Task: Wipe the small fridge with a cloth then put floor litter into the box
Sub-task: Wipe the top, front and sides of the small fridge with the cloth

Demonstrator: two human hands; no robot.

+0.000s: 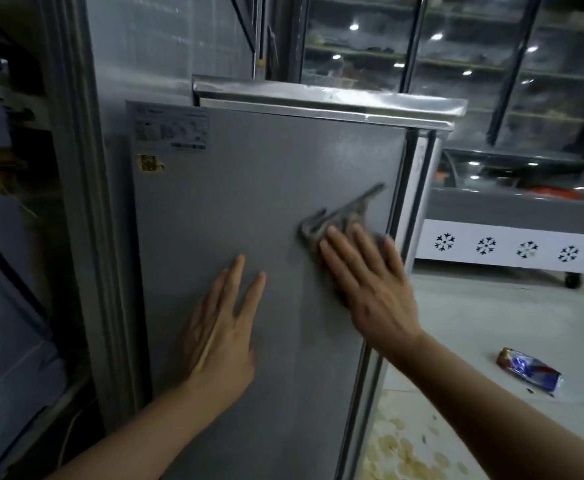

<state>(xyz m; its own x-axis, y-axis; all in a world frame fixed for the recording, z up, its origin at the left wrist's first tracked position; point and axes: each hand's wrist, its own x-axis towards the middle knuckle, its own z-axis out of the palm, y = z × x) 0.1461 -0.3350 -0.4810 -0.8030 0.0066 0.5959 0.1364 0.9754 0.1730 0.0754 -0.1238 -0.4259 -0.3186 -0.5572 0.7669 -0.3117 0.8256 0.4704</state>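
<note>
Fridge (249,209): small grey unit, centre frame, its flat grey panel facing the camera, steel top edge above, label stickers (171,128) at upper left of the panel. Wedged beside a taller grey cabinet (76,168) on the left.

Right hand (366,289) flat, fingers spread, pressing a grey cloth (339,216) against the panel near its right edge. Cloth bunched, mostly above and under the fingertips, one corner trailing up-right. Palm pressure, not a pinch, likely so the cloth drags flat across the surface.

Left hand (221,327) open, fingers extended, flat on the panel lower left of the cloth, holding nothing. Probably bracing the fridge or steadying the body while the other hand wipes.

Stage: wiping step under way; judging by cloth position, right-side mid panel is being covered, lower panel maybe still to do.

Litter still on floor (484,313): crumpled blue foil wrapper (529,372) to the right, well apart from the fridge; pale chip-like scraps (404,448) scattered by the fridge's lower right corner. Box not in view.

Background: chest freezer (512,237) with snowflake marks, glass display cases (456,64) behind.
</note>
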